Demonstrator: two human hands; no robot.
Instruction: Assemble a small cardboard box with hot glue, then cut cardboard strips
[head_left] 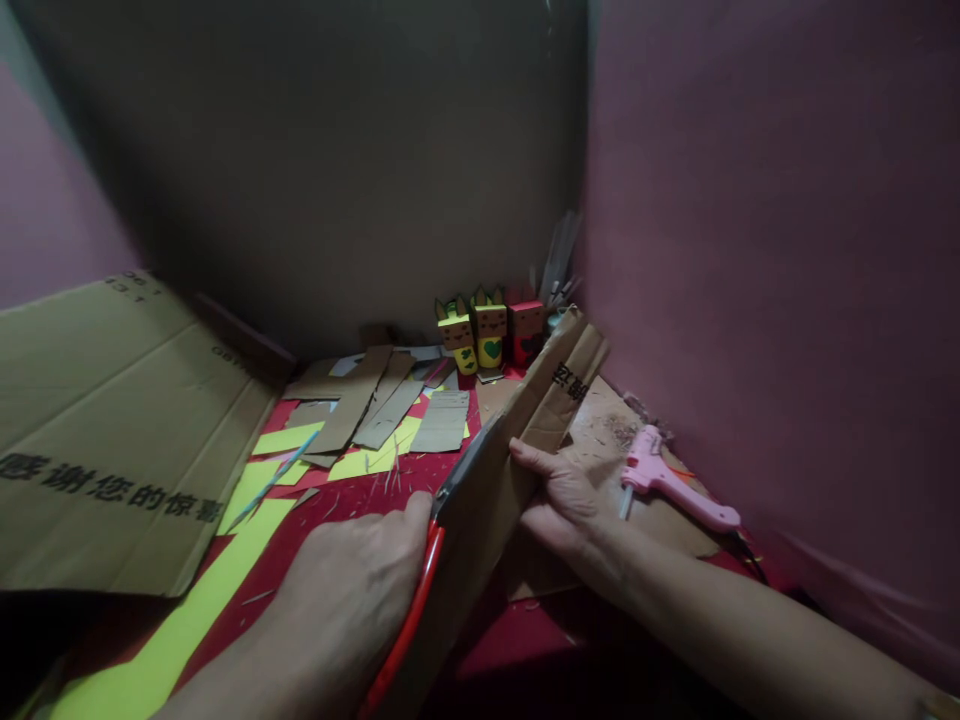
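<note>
My left hand is closed around a pair of scissors with red handles. Their dark blades run along the edge of a brown cardboard piece with black printed characters near its top. That piece is held tilted upright by my right hand, its thumb on the near face and the other fingers partly hidden. A pink glue gun lies to the right of my right hand, on a cardboard sheet.
A large printed cardboard box panel stands at the left. Cardboard strips, yellow paper and a light-blue pencil-like stick lie on the red cloth. Several small animal-faced figures stand at the back, near the pink wall.
</note>
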